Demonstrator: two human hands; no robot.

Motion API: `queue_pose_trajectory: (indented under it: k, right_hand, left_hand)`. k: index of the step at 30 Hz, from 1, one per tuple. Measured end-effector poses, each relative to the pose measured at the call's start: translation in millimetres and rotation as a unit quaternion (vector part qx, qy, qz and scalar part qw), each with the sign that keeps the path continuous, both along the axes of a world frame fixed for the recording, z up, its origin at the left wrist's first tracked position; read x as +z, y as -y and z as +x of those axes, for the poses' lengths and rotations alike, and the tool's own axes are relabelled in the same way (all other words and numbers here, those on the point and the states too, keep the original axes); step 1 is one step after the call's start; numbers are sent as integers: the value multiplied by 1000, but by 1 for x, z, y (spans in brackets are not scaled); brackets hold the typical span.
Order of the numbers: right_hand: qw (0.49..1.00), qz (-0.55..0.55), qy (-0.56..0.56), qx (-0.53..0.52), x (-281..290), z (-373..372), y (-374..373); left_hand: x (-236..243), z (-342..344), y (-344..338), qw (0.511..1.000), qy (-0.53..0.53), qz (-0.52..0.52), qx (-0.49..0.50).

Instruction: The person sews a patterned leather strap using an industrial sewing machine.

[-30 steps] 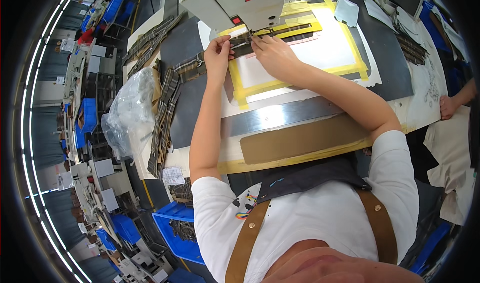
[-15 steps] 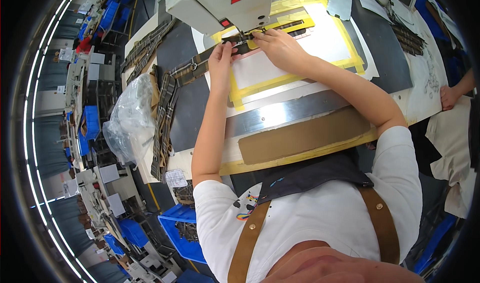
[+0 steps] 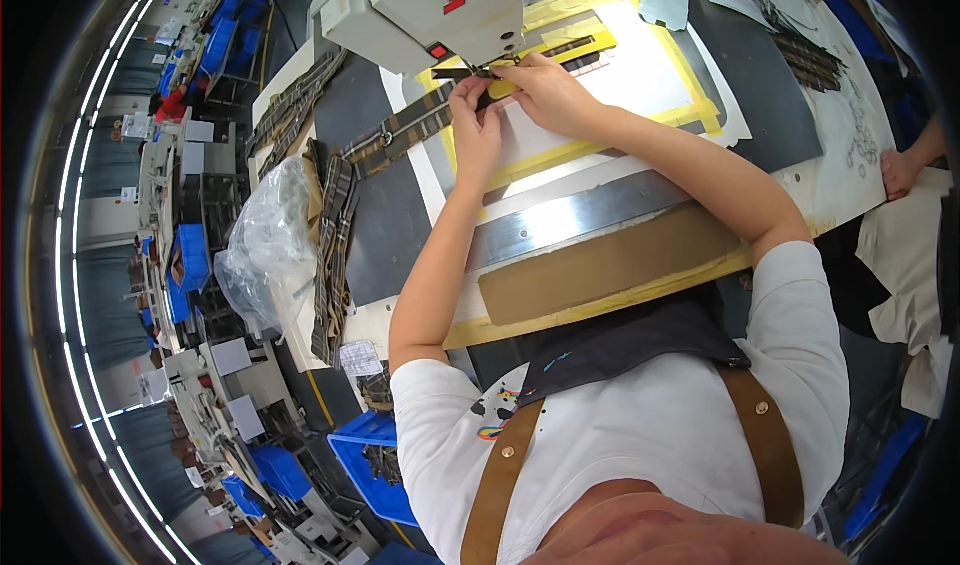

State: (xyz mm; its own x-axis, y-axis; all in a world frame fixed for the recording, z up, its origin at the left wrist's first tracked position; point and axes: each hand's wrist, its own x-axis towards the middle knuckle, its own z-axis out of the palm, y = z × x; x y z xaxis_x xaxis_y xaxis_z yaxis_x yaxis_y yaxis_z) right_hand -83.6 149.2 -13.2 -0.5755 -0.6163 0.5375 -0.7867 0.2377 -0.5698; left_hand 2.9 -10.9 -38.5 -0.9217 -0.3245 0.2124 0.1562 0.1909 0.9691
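Head view — a plaid strap (image 3: 425, 117) lies across the far left of the desk (image 3: 385, 250), running right to both hands beneath the sewing machine (image 3: 415, 20).
It looks light, soft and bendy, hardly fragile or slippery, the metal ring (image 3: 388, 139) adding slight weight; its flat edges, clear of the machine's underside, seem the best hold. Left hand (image 3: 476, 135): fingers bent at the strap; right hand (image 3: 555, 95): fingers bent by the yellow plate (image 3: 590, 45) — whether either pinches, I cannot tell.
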Motion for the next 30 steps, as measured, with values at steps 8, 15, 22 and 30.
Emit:
queue_pose_trajectory:
  k: [8, 15, 22, 30]
  right_hand:
    - [1000, 1, -26, -13, -1, 3, -6]
    - [1000, -5, -22, 11, -3, 2, 3]
    - [998, -23, 48, -29, -6, -1, -1]
    - [989, -98, 105, -25, 7, 1, -6]
  left_hand:
    - [13, -4, 6, 999, 0, -36, -25]
    - [-7, -5, 18, 969, -7, -246, 30]
    - [16, 10, -4, 834, -59, -548, 30]
    - [21, 8, 2, 803, -73, -591, 32]
